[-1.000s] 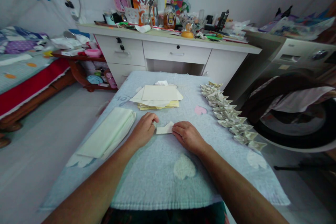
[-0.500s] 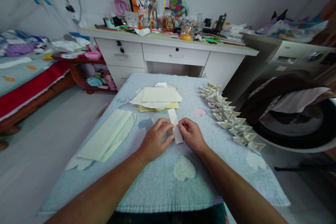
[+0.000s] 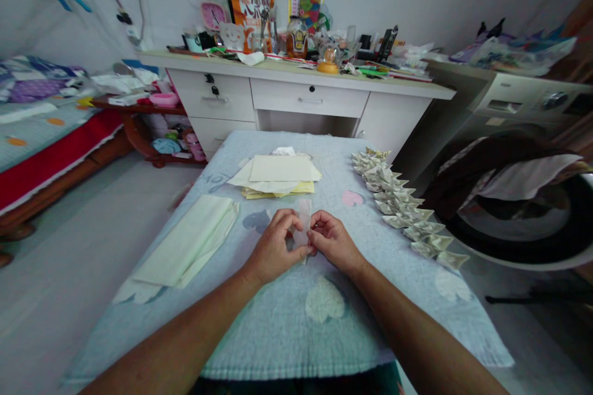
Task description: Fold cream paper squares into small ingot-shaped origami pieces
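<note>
A narrow folded strip of white paper (image 3: 304, 213) stands between my hands over the cloth-covered table. My left hand (image 3: 279, 239) curls round its left side, thumb and fingers closed on it. On its right edge, my right hand (image 3: 332, 239) pinches the strip with thumb and forefinger, and the two hands meet near its lower part. Just beyond them lies a stack of cream and yellow paper sheets (image 3: 282, 170). To the left rests a folded pale green sheet bundle (image 3: 188, 241). Rows of folded paper pieces with pointed ends (image 3: 398, 200) line the table's right side.
A blue cloth with heart shapes (image 3: 259, 333) covers the table. Behind stands a white desk (image 3: 310, 99) crowded with jars, a bag and a pink clock. A washing machine (image 3: 509, 99) with laundry in its door is at the right, a bed (image 3: 50, 154) at the left.
The paper strip has turned from leaning left to nearly upright, and it looks narrower. My fingers have come closer together around its lower part.
</note>
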The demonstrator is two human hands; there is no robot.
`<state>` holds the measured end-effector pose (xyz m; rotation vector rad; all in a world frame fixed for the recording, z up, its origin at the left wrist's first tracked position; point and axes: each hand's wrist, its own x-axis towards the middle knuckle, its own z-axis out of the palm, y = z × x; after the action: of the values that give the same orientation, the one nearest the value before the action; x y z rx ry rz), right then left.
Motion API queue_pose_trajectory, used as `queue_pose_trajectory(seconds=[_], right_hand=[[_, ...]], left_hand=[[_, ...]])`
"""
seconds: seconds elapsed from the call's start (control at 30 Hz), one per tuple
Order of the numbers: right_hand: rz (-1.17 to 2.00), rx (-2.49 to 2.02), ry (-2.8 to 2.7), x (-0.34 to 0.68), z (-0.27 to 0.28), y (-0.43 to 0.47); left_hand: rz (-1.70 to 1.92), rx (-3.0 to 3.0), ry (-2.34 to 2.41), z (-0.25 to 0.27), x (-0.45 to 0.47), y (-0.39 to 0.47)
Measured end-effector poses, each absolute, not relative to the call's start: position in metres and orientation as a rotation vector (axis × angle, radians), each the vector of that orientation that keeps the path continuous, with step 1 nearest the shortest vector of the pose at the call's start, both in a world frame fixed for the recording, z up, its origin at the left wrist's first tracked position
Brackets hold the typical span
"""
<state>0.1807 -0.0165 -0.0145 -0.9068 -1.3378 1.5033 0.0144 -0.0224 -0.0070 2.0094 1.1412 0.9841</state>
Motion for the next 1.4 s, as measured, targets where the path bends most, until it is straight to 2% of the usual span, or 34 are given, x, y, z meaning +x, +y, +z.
queue_pose_trajectory(seconds=[0.17, 0.37, 0.5, 0.7, 0.77, 0.93, 1.17, 1.4], right_hand=[[1.534, -0.853, -1.353, 0.18, -0.017, -0.015], [1.354, -0.945, -1.389, 0.197, -0.015, -0.008], [1.106, -1.098, -1.653, 0.207, -0.013, -0.005], [0.562, -1.272, -2.082, 0.208, -0.017, -0.005], [0.483, -1.278, -2.139, 0.208, -0.017, -0.006], [0.456, -1.299, -2.237, 0.205, -0.013, -0.009], [0.513, -1.329, -2.272, 0.206, -0.012, -0.008], [0.578, -1.363, -2.294, 0.208, -0.011, 0.0]], left_hand=[[1.011, 2.134, 1.109, -0.01, 0.014, -0.022], [0.908, 2.305, 1.069, -0.01, 0.007, -0.021], [0.797, 2.383, 1.073, -0.008, 0.002, -0.02], [0.597, 2.479, 1.164, -0.01, -0.005, -0.018], [0.588, 2.503, 1.225, -0.01, -0.006, -0.018], [0.575, 2.541, 1.343, -0.006, -0.005, -0.019], [0.402, 2.366, 1.293, -0.008, -0.003, -0.014], [0.377, 2.345, 1.285, -0.006, -0.001, -0.012]])
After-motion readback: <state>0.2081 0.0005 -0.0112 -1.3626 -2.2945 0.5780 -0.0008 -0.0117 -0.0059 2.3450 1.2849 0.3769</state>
